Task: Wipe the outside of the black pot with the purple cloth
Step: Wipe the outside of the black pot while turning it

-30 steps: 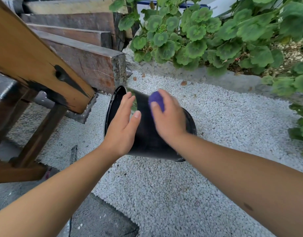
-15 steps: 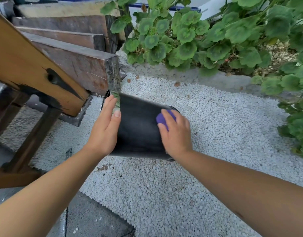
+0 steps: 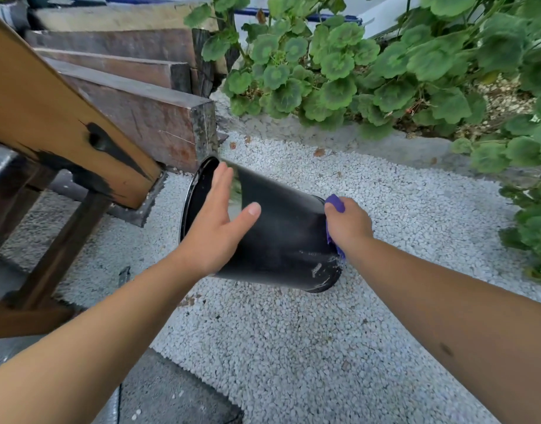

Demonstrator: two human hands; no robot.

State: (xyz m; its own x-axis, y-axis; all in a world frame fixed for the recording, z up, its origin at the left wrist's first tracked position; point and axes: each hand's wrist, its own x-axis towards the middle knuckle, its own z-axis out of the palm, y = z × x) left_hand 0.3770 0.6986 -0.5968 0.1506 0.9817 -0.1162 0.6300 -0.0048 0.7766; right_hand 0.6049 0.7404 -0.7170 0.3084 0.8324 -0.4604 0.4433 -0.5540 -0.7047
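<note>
The black pot (image 3: 281, 240) lies tilted on its side over white gravel, its open mouth turned left toward the wooden beams and its scuffed base at the lower right. My left hand (image 3: 220, 221) rests flat on the pot's upper wall near the rim, fingers straight. My right hand (image 3: 348, 228) grips the purple cloth (image 3: 334, 205) and presses it against the base end of the pot. Most of the cloth is hidden under that hand; purple shows above and below the fingers.
Stacked dark wooden beams (image 3: 147, 117) and a slanted light wooden plank (image 3: 49, 111) stand close on the left. Leafy green plants (image 3: 370, 62) fill a raised bed behind and to the right. White gravel (image 3: 293, 347) covers the ground; a dark paving slab (image 3: 171, 396) lies at the bottom.
My right hand slid the cloth along the pot's wall from near the rim to the base end. The pot turned and tipped, its mouth showing again on the left.
</note>
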